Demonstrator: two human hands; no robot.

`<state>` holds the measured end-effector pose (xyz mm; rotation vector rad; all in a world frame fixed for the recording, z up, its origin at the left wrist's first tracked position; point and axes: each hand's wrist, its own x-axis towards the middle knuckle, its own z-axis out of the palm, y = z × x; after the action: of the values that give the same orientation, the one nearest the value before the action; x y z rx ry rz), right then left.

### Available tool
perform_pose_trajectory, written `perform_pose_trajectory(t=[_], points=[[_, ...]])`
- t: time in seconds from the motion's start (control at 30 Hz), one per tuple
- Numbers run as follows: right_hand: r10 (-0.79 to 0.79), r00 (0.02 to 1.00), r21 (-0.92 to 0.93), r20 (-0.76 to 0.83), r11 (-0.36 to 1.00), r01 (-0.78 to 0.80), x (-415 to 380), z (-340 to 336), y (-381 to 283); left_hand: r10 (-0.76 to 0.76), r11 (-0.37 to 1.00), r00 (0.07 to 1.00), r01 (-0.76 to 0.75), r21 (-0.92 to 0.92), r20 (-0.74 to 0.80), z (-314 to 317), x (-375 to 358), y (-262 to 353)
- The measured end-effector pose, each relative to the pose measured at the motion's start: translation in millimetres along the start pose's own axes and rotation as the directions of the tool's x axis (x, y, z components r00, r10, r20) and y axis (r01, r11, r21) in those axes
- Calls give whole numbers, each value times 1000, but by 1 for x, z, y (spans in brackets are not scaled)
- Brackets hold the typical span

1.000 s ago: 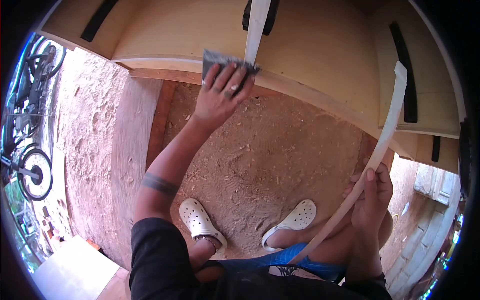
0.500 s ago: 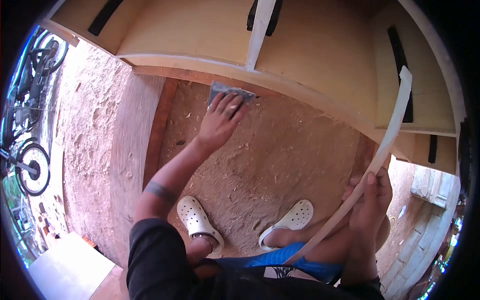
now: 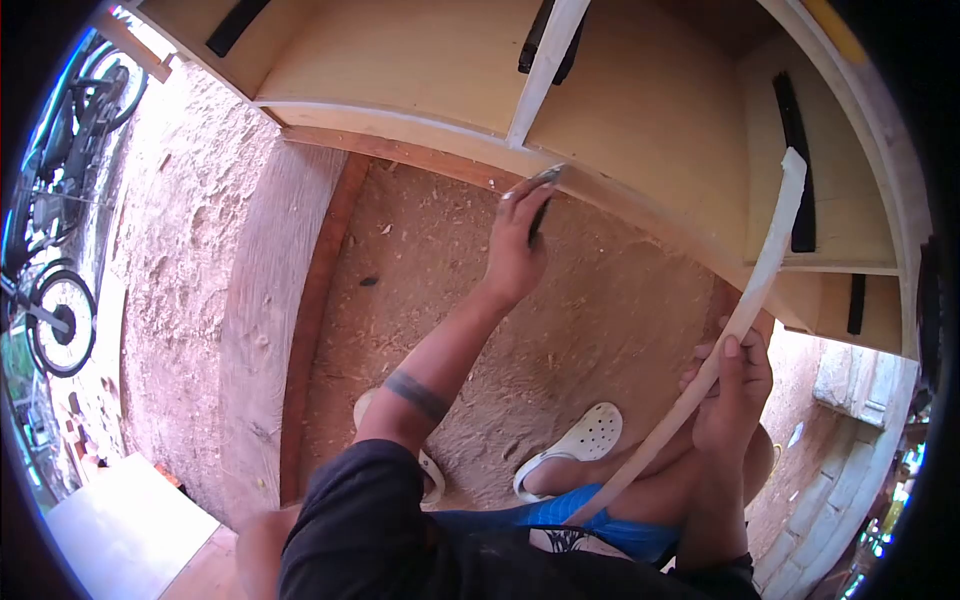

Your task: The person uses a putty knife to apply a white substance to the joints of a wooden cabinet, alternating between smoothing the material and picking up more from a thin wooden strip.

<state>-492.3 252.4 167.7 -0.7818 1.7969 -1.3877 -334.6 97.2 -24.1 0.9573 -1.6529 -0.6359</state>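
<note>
My left hand is closed on a flat grey scraper, now seen nearly edge-on. The scraper's tip is right at the front edge of a plywood cabinet, just below its white-edged divider. My right hand grips a long, thin wooden strip between thumb and fingers. The strip slants from my lap up to the right, and its whitish upper end overlaps the cabinet's right compartment in this view.
Black strips are fixed inside the cabinet. A weathered board lies along the left over dirt ground. A white panel rests at lower left, bicycles stand far left, and concrete blocks sit at right.
My left hand has moved right along the cabinet's front edge, turning the scraper from flat to edge-on. The right hand still holds the strip, whose upper end sits slightly lower and further left.
</note>
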Motion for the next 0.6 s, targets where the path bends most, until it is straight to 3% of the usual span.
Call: perform_pose_trajectory(t=[0.1,0.17,0.23,0.33,0.43,0.47,0.6], points=[[-7,1000,-16,1,1000,7,-1,-3,0,-348,908,914,272,-320,-210,-25,-2,0],[-16,1000,-34,2,999,17,-1,-4,-2,-686,594,725,602,-534,54,-68,27,5],[-19,1000,-62,0,998,19,-3,-3,-6,-742,351,634,645,-679,218,-102,49,-16],[-9,1000,-42,24,999,10,-3,-1,-1,-669,409,652,723,-556,356,-133,83,-14],[-36,999,-22,37,999,37,-3,5,0,-724,549,599,801,-239,342,-139,104,-33],[-34,998,-21,46,999,35,-4,5,0,-670,553,609,791,-262,425,-137,107,-40],[-51,996,-24,67,998,53,-4,4,5,-626,658,669,729,-189,402,-125,110,-19]])
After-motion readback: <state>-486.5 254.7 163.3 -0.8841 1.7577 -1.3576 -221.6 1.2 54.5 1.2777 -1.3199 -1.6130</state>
